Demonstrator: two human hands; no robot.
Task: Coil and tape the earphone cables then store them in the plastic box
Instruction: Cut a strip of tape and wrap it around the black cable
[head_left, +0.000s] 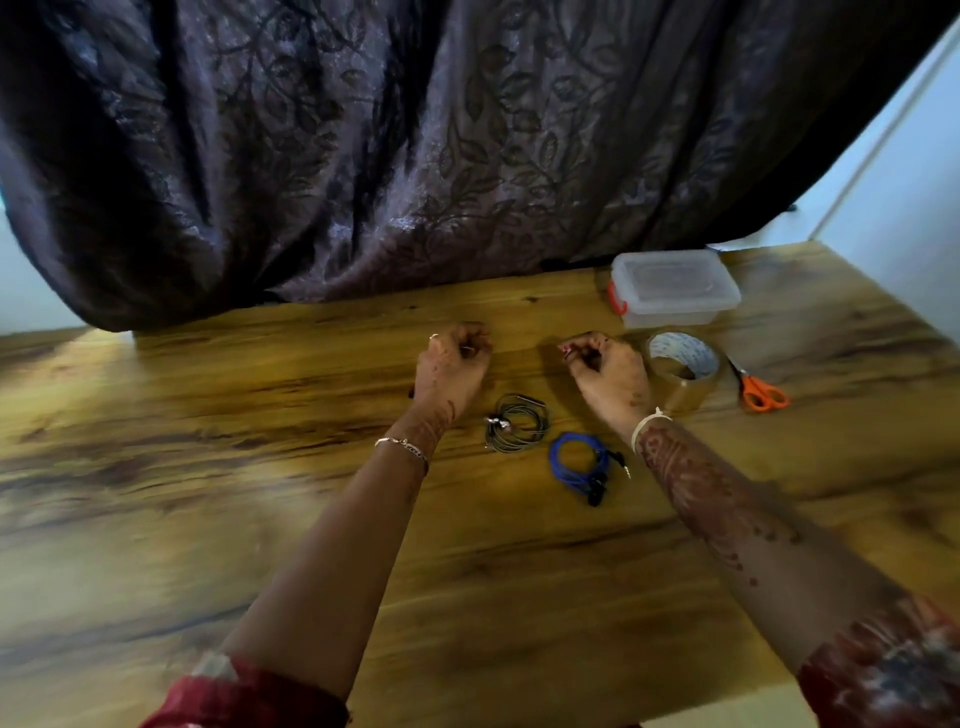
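Earphone cables lie on the table as two loose coils between the person's forearms; neither hand holds them. Both arms reach forward over the table, wrists raised above the wood. The left hand is knuckles up with fingers curled inward; the right hand mirrors it, fingers curled toward the left one. The fingertips are too blurred to tell whether either pinches anything. Left to right: the grey-black coil lies just beside the left wrist; the blue coil lies beside it, nearer the person; a roll of clear tape stands by the right hand; orange-handled scissors lie further right. The plastic box, lid on, sits behind the tape at the table's far edge. The table is glossy brown wood; a dark leaf-patterned curtain hangs behind it; a pale wall shows at right.
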